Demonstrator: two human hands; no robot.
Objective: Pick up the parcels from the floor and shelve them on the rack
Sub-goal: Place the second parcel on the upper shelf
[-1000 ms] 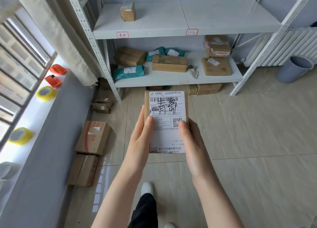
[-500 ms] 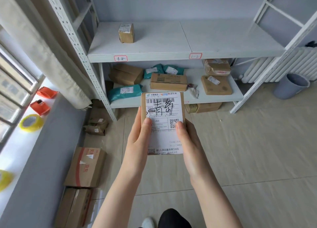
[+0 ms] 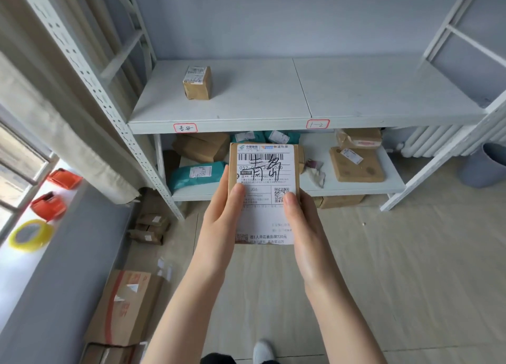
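Note:
I hold a flat brown parcel (image 3: 264, 171) with a white shipping label, face up, in front of the white rack (image 3: 273, 122). My left hand (image 3: 221, 215) grips its left edge, thumb on the label. My right hand (image 3: 301, 221) grips the right edge the same way. The upper shelf (image 3: 356, 95) carries one small brown parcel (image 3: 197, 82) at its left. The lower shelf (image 3: 394, 184) holds several brown boxes and teal bags. More parcels lie on the floor: small ones (image 3: 150, 226) by the rack's left leg and cardboard boxes (image 3: 126, 306) along the wall.
A windowsill on the left carries a yellow tape roll (image 3: 31, 235) and two orange tape dispensers (image 3: 49, 206). A curtain (image 3: 54, 117) hangs beside the rack's left post. A grey bin (image 3: 484, 166) and a radiator (image 3: 427, 141) stand at the right. My foot (image 3: 262, 350) is below.
I have stepped closer to the rack and the view has tilted up. The parcel has risen with both hands and now overlaps the lower shelf's front.

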